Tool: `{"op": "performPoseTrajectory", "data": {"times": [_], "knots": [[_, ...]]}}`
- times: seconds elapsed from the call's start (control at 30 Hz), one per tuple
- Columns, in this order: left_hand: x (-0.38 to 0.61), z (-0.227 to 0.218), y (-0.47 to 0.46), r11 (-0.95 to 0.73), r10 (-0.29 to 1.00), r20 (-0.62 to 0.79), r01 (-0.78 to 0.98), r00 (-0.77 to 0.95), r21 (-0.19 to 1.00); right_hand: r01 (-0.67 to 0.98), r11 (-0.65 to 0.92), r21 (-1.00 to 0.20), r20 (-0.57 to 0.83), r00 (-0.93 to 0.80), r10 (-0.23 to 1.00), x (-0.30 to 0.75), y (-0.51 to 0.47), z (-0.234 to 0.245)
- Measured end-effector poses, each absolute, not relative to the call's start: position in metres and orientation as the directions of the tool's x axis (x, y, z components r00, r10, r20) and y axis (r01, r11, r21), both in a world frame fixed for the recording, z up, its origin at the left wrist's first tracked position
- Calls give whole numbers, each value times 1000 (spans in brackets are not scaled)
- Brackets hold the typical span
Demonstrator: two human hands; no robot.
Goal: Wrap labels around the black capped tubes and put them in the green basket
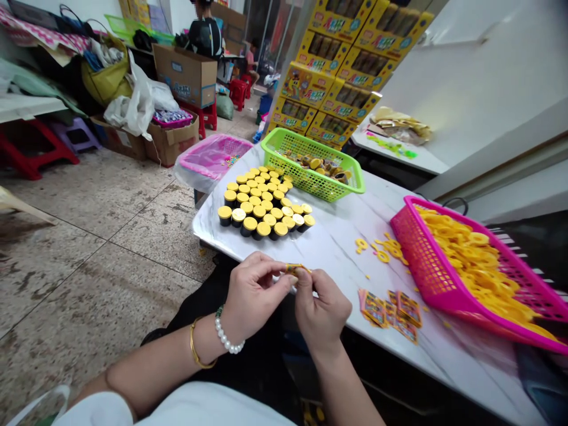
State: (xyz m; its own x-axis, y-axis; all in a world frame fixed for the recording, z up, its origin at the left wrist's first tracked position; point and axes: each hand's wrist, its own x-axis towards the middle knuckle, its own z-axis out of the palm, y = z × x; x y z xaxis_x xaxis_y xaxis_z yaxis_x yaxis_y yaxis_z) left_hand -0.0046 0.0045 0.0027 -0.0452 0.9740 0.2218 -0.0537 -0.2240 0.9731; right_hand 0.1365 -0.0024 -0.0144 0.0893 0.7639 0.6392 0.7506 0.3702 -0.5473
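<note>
My left hand [252, 293] and my right hand [320, 310] meet at the near edge of the white table [337, 242]. Both pinch a small yellow piece [296, 268] between their fingertips. The left wrist wears a pearl bracelet and a gold bangle. Right of my hands lie several small printed cards [390, 310] and a few loose yellow rings [377, 248]. A pink basket [426, 266] full of yellow rings sits tilted at the right. Beyond my hands stands a cluster of several black cups with yellow lids [261, 204].
A green basket [310, 177] with small parts is behind the cups, a pink basket [213, 157] in a plastic bag to its left. Yellow display boxes [341, 59] are stacked behind. Cardboard boxes [186, 74], bags and red stools line the floor. A person [205, 32] stands far back.
</note>
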Motion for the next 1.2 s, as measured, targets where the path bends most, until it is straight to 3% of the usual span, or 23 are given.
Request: {"op": "performPoseTrajectory", "data": {"times": [0.13, 0.3, 0.43, 0.63, 0.7, 0.8, 0.87, 0.93, 1.0, 1.1, 1.2], "knots": [[-11, 0, 7, -163, 985, 156, -97, -73, 982, 773, 420, -475, 682, 23, 731, 129, 0, -16], [-29, -6, 12, -77, 995, 65, -177, -75, 981, 688, 511, -515, 663, -58, 746, 112, 6, -11], [-49, -9, 17, 156, 981, -186, -352, -54, 923, 649, 559, -516, 657, -118, 744, 105, 26, -3], [-70, -11, 22, 265, 947, -319, -491, -28, 830, 871, 471, -141, 599, -304, 741, 108, 79, -4], [-72, -11, 23, 278, 941, -337, -515, -24, 811, 867, 489, -98, 588, -346, 731, 109, 85, -5], [-72, -10, 25, 328, 924, -382, -555, 20, 764, 824, 524, -214, 614, -304, 729, 113, 73, -4], [-71, -10, 28, 381, 905, -421, -570, 66, 728, 745, 487, -456, 589, -157, 793, 117, 59, -1], [-68, -9, 30, 427, 885, -452, -577, 110, 696, 529, 373, -762, 460, 37, 887, 121, 43, 1], [-64, -8, 32, 450, 874, -466, -592, 139, 668, 214, 227, -950, 257, 123, 959, 125, 30, 2], [-54, -6, 33, 487, 858, -474, -604, 197, 631, -77, 94, -993, 85, 104, 991, 125, 18, -1], [-46, -4, 33, 521, 842, -477, -613, 254, 594, -146, 94, -985, 75, 136, 988, 123, 12, -7]]}}
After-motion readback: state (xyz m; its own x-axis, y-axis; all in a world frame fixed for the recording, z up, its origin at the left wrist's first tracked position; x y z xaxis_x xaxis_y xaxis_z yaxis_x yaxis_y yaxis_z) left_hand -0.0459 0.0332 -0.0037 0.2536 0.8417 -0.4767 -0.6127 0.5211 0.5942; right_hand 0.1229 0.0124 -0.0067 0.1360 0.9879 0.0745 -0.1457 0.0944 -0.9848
